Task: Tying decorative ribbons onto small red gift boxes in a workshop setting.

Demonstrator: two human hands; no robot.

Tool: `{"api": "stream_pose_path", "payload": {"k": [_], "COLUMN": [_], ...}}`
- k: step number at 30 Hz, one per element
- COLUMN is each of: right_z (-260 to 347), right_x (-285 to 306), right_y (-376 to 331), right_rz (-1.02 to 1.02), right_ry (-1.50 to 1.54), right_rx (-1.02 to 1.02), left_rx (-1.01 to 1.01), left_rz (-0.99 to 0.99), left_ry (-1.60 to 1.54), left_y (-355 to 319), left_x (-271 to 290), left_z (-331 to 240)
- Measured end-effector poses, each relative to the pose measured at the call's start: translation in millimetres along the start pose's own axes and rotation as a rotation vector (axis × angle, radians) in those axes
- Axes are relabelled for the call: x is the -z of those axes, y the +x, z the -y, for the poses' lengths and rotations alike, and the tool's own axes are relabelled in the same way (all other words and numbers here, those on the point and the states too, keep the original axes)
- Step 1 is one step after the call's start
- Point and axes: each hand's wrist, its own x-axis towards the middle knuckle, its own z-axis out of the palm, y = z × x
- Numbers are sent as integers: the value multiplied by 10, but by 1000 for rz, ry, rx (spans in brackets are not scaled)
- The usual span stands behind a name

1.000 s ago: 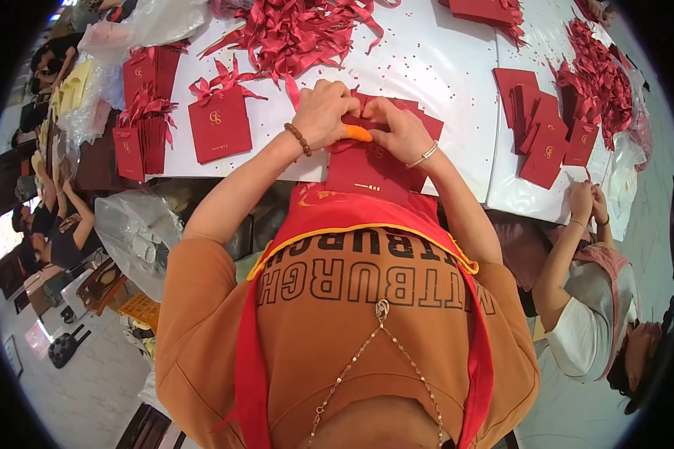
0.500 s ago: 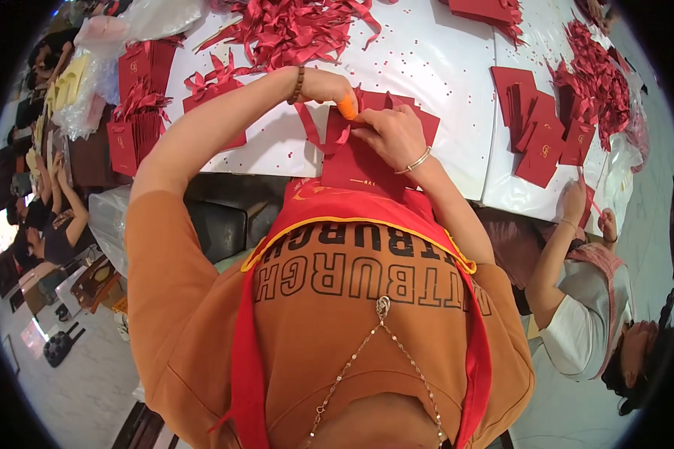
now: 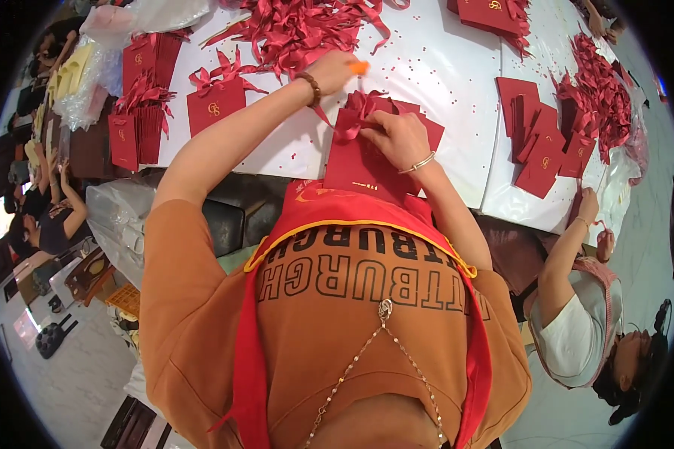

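A dark red paper gift bag (image 3: 359,161) with gold print lies at the table's front edge, against my red apron. At its top, a red satin ribbon (image 3: 349,129) forms loops. My right hand (image 3: 401,138) is closed, thumb and fingers pinching the ribbon at the bag's upper edge. Up and to the left, my left hand (image 3: 335,69) is raised over the table beside the ribbon pile. An orange cover (image 3: 359,68) sits on one of its fingers. The other fingers are turned away, so what they hold, if anything, is hidden. More red bags (image 3: 431,132) lie beneath the worked one.
A heap of red ribbons (image 3: 299,34) lies at the far side. Ribboned red bags (image 3: 135,138) stand in stacks at left; one bag (image 3: 216,108) lies nearer. Loose bags (image 3: 541,161) spread at right. Red confetti dots the white table (image 3: 457,82). A co-worker (image 3: 577,322) handles a ribbon at right.
My left hand has left the bag's top and moved up, away from my right hand. My right hand stays at the ribbon. The ribbon loops now show more fully.
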Motion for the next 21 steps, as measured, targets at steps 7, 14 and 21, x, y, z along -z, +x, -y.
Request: {"api": "stream_pose_path", "payload": {"k": [7, 14, 21], "right_z": [-292, -272, -255], "right_x": [-167, -153, -178], "right_y": [36, 50, 125], "right_rz": [52, 53, 35], "right_ry": [31, 63, 103], "right_rx": [-219, -208, -172], "left_rx": [273, 351, -134], "left_rz": [-175, -328, -204], "left_ry": [540, 538, -313], "left_y": [-274, -536, -499], "left_x": [550, 259, 19], "left_z": [435, 735, 175]}}
